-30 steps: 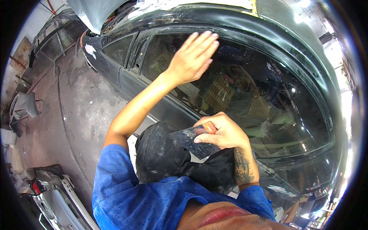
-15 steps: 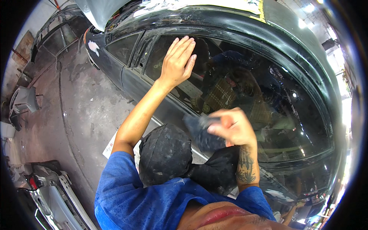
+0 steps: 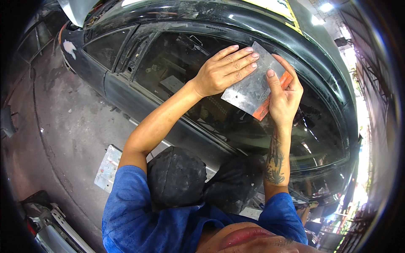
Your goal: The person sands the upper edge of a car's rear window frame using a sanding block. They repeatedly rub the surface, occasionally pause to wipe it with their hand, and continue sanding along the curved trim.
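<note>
In front of the dark side window, my right hand [image 3: 283, 95] grips a putty spreader [image 3: 253, 76], a flat grey blade with an orange handle strip. Its thumb lies on the near face, while the other fingers go behind it, partly hidden. The blade is smudged and tilted, one corner pointing up toward the roof edge. From the left, my left hand [image 3: 221, 69] reaches across with fingers stretched out together, their tips over the blade's left part. They seem to touch it. Behind both hands is the black car's window glass [image 3: 164, 63].
The car's door panel [image 3: 130, 95] runs below the window, and its roof edge [image 3: 202, 14] curves above. My knee [image 3: 177, 175] in black trousers is close to the door. A spotted flat board [image 3: 109, 166] lies on the floor. Car parts [image 3: 57, 225] stand at lower left.
My right hand has risen from near my knee with the spreader. My left hand has come away from the upper window and moved right and down to the blade. The view has shifted slightly.
</note>
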### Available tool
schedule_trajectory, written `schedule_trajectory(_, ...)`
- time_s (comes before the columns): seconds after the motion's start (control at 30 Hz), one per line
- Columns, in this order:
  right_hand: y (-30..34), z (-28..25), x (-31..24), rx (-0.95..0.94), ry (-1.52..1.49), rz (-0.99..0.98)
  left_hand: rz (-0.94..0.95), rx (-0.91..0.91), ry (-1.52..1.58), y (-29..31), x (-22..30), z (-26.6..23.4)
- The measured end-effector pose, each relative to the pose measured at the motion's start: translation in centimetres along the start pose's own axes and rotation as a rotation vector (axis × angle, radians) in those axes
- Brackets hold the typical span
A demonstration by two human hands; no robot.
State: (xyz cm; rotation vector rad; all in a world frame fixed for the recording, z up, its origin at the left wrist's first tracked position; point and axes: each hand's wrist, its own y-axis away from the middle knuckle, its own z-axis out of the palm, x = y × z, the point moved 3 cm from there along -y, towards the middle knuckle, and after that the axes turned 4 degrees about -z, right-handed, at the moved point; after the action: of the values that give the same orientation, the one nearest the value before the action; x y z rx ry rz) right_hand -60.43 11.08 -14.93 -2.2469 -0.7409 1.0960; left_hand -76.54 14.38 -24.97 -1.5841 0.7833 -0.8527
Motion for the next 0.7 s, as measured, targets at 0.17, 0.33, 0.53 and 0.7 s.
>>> schedule_trajectory(0.17, -0.3, 0.8, 0.5, 0.046, 0.030, 0.031, -0.048, 0.029, 0.046, 0.1, -0.4, 0.3)
schedule_trajectory(0.33, -0.4, 1.3, 0.2, 0.110, 0.049, 0.038, -0.013, 0.012, 0.047, 0.3, -0.7, 0.4)
schedule_trajectory(0.53, -0.8, 1.6, -0.3, 0.086, 0.082, 0.068, -0.051, 0.064, 0.087, 0.3, -1.0, 0.2)
schedule_trajectory(0.7, -0.9, 1.9, -0.6, 0.093, 0.126, 0.043, -0.074, 0.110, 0.060, 0.3, -1.1, 0.0)
